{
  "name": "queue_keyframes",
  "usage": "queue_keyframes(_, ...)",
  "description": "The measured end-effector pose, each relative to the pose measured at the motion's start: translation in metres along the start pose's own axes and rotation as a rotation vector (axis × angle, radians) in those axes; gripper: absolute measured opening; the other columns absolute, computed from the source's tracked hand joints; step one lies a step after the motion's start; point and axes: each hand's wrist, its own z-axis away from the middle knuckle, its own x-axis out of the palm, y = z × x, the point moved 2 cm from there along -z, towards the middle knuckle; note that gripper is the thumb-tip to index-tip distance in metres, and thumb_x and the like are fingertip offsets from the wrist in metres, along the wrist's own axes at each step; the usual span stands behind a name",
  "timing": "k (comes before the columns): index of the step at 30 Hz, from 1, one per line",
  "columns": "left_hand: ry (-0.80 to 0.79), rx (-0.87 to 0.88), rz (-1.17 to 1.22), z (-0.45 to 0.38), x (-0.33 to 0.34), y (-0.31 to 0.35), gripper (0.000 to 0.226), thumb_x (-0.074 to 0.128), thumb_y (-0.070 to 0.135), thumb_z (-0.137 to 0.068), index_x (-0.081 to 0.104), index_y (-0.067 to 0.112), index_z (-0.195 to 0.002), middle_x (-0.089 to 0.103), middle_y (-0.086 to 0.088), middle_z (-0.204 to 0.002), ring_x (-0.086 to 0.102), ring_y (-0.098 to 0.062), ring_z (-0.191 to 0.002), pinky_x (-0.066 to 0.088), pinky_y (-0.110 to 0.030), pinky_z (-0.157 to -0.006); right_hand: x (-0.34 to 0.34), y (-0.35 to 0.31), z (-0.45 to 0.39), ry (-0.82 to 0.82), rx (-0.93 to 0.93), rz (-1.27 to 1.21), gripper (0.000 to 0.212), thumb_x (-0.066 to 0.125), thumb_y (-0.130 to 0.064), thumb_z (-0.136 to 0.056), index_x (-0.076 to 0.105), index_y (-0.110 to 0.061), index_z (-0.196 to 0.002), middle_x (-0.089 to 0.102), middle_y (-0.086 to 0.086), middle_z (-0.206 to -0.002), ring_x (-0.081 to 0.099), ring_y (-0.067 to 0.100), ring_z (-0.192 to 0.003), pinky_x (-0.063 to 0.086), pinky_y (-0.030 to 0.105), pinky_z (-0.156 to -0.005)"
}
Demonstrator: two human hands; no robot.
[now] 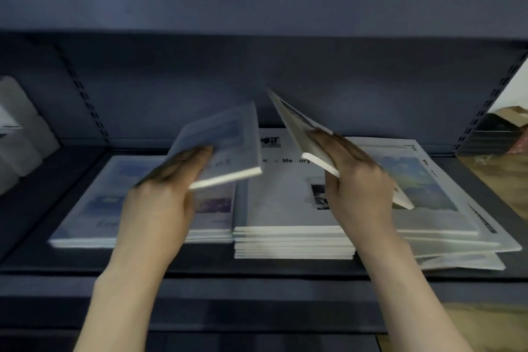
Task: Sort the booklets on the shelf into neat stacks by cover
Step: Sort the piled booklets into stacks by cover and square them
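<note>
Head view: the left hand (160, 194) grips a pale-blue booklet (225, 146) above the left stack (94, 208), fingers (183, 163) curled over its cover. The right hand (357, 180) holds a tilted booklet (297, 128), fingers pressed together along it, above the middle stack (285, 226) on the shelf (200, 268). Risk: the right stack (445, 208) lies fanned; dropping a booklet onto it may push copies off the front edge

Left hand (168, 180) and right hand (357, 180), forearms extended over the shelf (257, 268), fingers each gripping a raised booklet.
</note>
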Motion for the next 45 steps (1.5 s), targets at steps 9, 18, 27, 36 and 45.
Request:
queue_keyframes(9,-0.081,-0.035,0.038,0.005,0.001,-0.042,0.073,0.059,-0.024,-0.059,0.061,0.012,-0.123,0.063,-0.009,-0.120,0.066,-0.030,-0.099,0.054,-0.040,-0.070,0.022,-0.026,0.014,-0.135,-0.016,0.112,0.072,0.067,0.017,-0.049,0.070,-0.020,-0.110,0.072,0.000,-0.099,0.070,0.024,-0.078,0.052,0.028,-0.049)
queue_keyframes(18,-0.095,0.033,-0.003,0.003,0.005,-0.059,0.071,0.064,-0.023,-0.055,0.064,0.011,-0.117,0.068,-0.013,-0.110,0.069,-0.034,-0.080,0.053,-0.037,-0.053,0.037,-0.039,0.037,-0.543,0.026,0.089,0.066,0.069,-0.013,-0.077,0.046,-0.042,-0.132,0.047,-0.020,-0.137,0.050,0.011,-0.123,0.051,0.032,-0.083)
queue_keyframes(27,-0.077,0.063,-0.025,0.011,0.005,-0.074,0.066,0.065,-0.024,-0.055,0.067,0.007,-0.113,0.070,-0.015,-0.102,0.069,-0.033,-0.069,0.049,-0.032,-0.049,0.044,-0.039,0.037,-0.804,0.053,0.001,0.068,0.040,-0.070,-0.078,0.026,-0.047,-0.141,0.022,-0.029,-0.148,0.017,0.001,-0.139,0.026,0.026,-0.108)
queue_keyframes(36,-0.103,0.040,-0.020,0.013,0.009,-0.086,0.061,0.062,-0.022,-0.065,0.064,0.009,-0.118,0.068,-0.014,-0.109,0.069,-0.036,-0.078,0.053,-0.041,-0.055,0.048,-0.028,0.037,-0.775,0.076,-0.157,0.085,0.030,-0.089,-0.061,0.040,-0.047,-0.134,0.033,-0.029,-0.143,0.022,-0.002,-0.135,0.019,0.024,-0.111)
queue_keyframes(45,-0.065,0.112,-0.063,0.013,0.015,-0.081,0.064,0.064,-0.025,-0.055,0.068,0.008,-0.109,0.070,-0.012,-0.104,0.070,-0.032,-0.075,0.052,-0.034,-0.050,0.051,-0.032,0.034,-0.819,0.061,-0.122,0.090,0.034,-0.089,-0.058,0.041,-0.044,-0.135,0.029,-0.023,-0.147,0.015,0.002,-0.138,0.008,0.020,-0.109)
